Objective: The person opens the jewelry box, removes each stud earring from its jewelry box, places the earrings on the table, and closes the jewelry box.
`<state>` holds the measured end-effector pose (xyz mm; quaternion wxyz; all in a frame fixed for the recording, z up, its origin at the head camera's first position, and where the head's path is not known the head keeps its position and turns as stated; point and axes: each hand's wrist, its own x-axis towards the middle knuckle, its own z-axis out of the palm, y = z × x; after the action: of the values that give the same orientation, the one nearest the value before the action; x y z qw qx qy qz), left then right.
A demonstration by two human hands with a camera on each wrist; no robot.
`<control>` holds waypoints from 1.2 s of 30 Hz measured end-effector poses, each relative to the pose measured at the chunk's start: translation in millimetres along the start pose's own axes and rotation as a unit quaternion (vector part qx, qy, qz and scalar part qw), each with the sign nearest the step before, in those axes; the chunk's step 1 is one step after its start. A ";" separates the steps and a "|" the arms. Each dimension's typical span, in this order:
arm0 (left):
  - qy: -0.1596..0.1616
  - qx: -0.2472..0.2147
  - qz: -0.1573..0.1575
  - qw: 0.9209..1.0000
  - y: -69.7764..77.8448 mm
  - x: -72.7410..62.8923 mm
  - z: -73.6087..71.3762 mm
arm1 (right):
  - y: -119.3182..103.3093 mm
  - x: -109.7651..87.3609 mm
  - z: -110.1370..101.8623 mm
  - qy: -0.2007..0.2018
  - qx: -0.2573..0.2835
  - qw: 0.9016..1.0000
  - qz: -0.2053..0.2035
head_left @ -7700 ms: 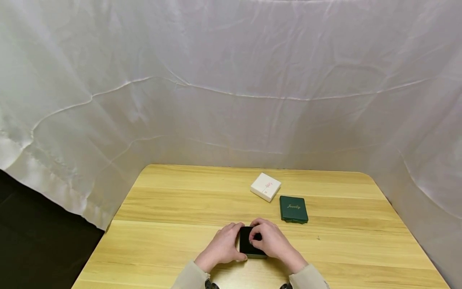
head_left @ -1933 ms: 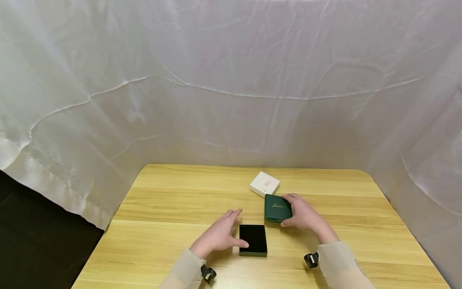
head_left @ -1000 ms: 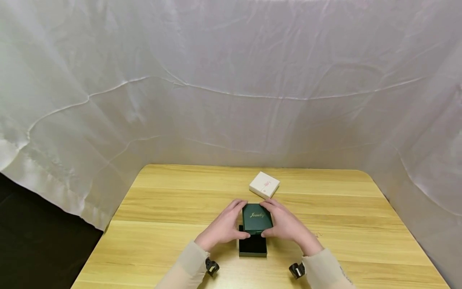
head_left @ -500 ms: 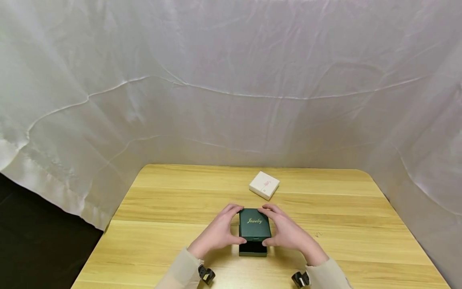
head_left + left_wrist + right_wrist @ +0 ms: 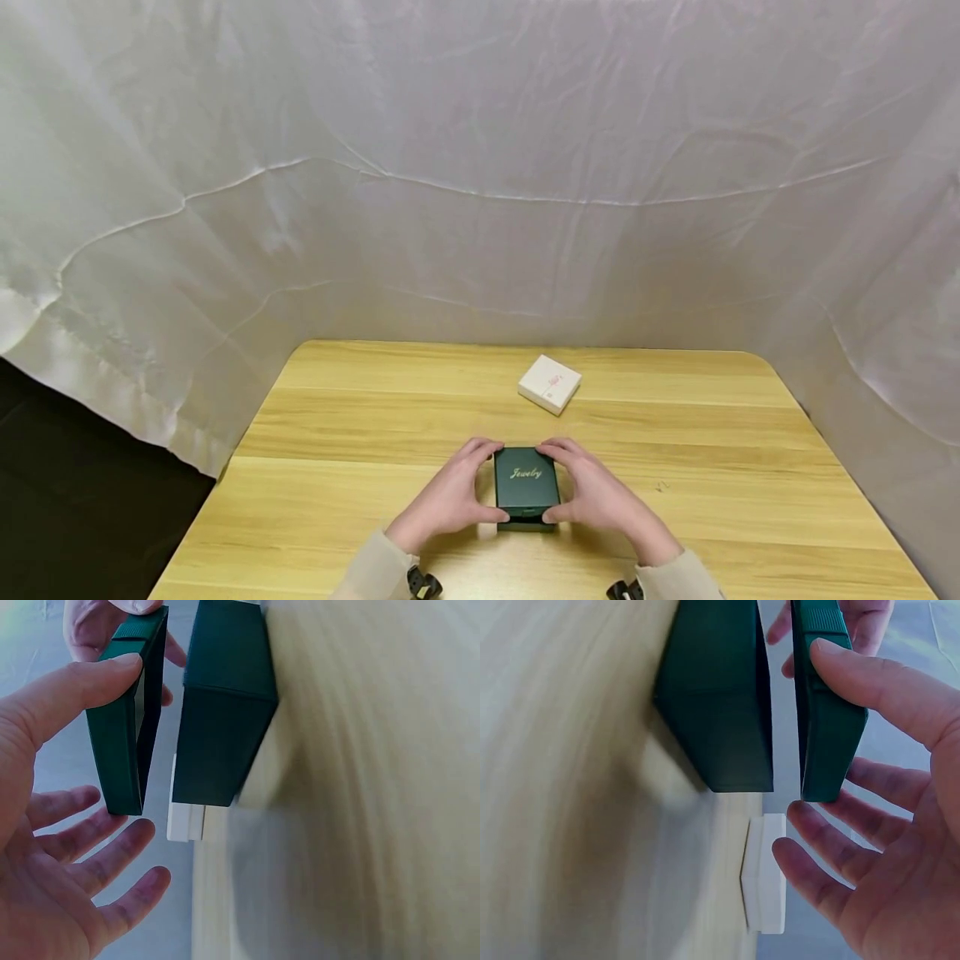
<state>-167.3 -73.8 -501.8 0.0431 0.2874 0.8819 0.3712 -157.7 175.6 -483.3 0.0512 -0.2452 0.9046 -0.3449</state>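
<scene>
A dark green jewelry box lid (image 5: 527, 487) with gold "Jewelry" lettering hangs just above the matching green box base (image 5: 525, 527). My left hand (image 5: 448, 498) pinches the lid at its left corners, thumb on the near side and fingers on the far side. Mirroring that, my right hand (image 5: 603, 496) grips the right corners. In the left wrist view a narrow gap separates the lid (image 5: 116, 761) from the base (image 5: 225, 742), which stands on the table. The right wrist view also shows the lid (image 5: 825, 746) apart from the base (image 5: 712, 727). The base's inside is mostly hidden under the lid.
A small white box (image 5: 550, 385) with a pink print sits farther back on the wooden table (image 5: 375, 417). Pale cloth (image 5: 480, 258) hangs behind the table and along both sides.
Earlier the right hand was over the base's black inside; then it brought the green lid from the right. Both hands now hold the lid, moved nearer and over the base.
</scene>
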 end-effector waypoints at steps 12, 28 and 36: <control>-0.002 -0.010 -0.002 1.000 -2.1 -5.0 4.0 | 3.6 -4.7 6.3 -0.002 0.011 1.000 0.006; -0.004 -0.005 0.000 1.000 -4.2 -4.6 10.7 | 4.6 -5.1 10.4 -0.004 0.002 1.000 0.011; -0.006 -0.007 -0.004 1.000 -4.0 -7.0 11.7 | 2.5 -5.2 11.3 -0.014 0.002 1.000 0.017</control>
<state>-160.0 -72.5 -513.9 0.0517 0.2853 0.8804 0.3753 -151.2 172.8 -493.9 0.0701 -0.2341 0.9072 -0.3424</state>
